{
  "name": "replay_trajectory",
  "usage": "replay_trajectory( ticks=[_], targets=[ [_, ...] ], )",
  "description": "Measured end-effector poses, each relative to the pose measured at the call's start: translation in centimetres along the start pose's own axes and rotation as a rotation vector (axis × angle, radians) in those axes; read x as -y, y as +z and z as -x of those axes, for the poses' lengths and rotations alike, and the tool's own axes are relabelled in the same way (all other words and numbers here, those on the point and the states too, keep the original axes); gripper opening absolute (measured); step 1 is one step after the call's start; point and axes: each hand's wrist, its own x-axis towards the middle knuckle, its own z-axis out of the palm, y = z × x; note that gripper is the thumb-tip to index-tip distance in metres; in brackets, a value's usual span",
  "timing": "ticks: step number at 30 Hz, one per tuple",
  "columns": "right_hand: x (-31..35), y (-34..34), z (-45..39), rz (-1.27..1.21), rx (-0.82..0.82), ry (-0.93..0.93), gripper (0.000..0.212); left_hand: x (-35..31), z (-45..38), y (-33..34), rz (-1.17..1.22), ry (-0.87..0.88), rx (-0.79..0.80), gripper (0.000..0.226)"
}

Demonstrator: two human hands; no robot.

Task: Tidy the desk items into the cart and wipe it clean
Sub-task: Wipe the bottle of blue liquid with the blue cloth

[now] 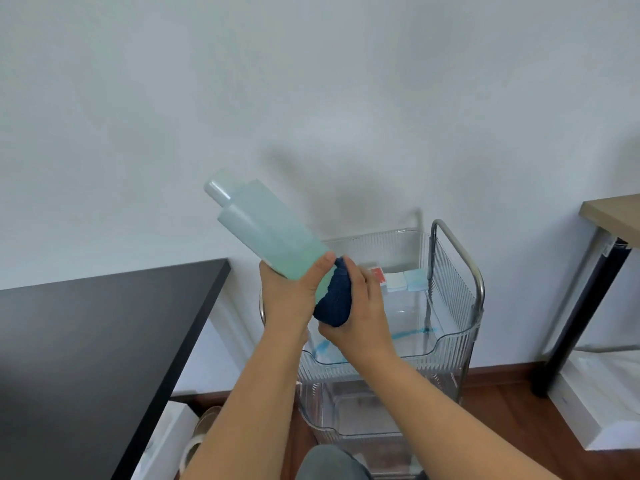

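Above the clear plastic cart (450, 344), both hands work at chest height. The left hand (289, 294) has its grip wrapped round the lower end of a pale green bottle (273, 233), which is tilted with its white cap (219, 189) pointing up and to the left. The right hand (360, 313) clutches a bunched dark blue cloth (334, 303) and presses it against the bottle's base. The cart's top tray already holds a small red box (377, 272) and two pale boxes (405, 281) side by side near its far wall. The black desk (104, 341) lies to the left. By the look of it, the step in hand is wiping down the bottle before it goes into the cart. The next move would call for finishing the rub, then lowering the bottle into the top tray, clear of the boxes, while the cloth stays in the right hand, ready for wiping the desk.
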Motion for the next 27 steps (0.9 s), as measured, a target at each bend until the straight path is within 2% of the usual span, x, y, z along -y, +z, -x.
replay_trajectory(
  ticks=[4,7,10,12,14,17,20,22,27],
  targets=[
    [-0.1,-0.3,-0.5,0.046,0.056,-0.035,0.108,-0.4,-1.4,-1.8,-0.046,0.153,0.287,0.054],
    [0.2,-0.1,-0.1,0.058,0.091,-0.079,0.116,-1.5,-2.9,-3.6,-0.025,0.106,0.557,0.053],
    [0.4,0.0,-0.4,0.085,0.083,-0.131,0.119,-2.2,-3.5,-4.5,0.046,0.03,0.661,0.057],
    [0.4,0.1,-0.8,0.124,0.073,-0.152,0.119,-2.1,-2.8,-3.9,0.158,-0.001,0.594,0.063],
    [0.3,0.2,-1.0,0.138,0.071,-0.164,0.118,-1.6,-1.9,-2.8,0.191,-0.006,0.408,0.06],
    [0.1,0.9,-0.5,0.134,0.038,-0.146,0.114,-1.0,-0.7,-1.0,-0.083,0.046,0.06,0.053],
    [-0.3,1.2,0.0,0.134,-0.024,-0.141,0.109,-0.1,0.4,-0.3,-0.171,0.021,-0.072,0.069],
    [-0.6,0.7,-0.2,0.155,-0.02,-0.14,0.109,0.4,0.6,-0.6,-0.115,0.0,-0.058,0.074],
    [-0.5,-0.6,-1.1,0.152,0.082,-0.104,0.117,0.3,-1.1,-2.8,-0.016,0.055,0.211,0.068]
  ],
)
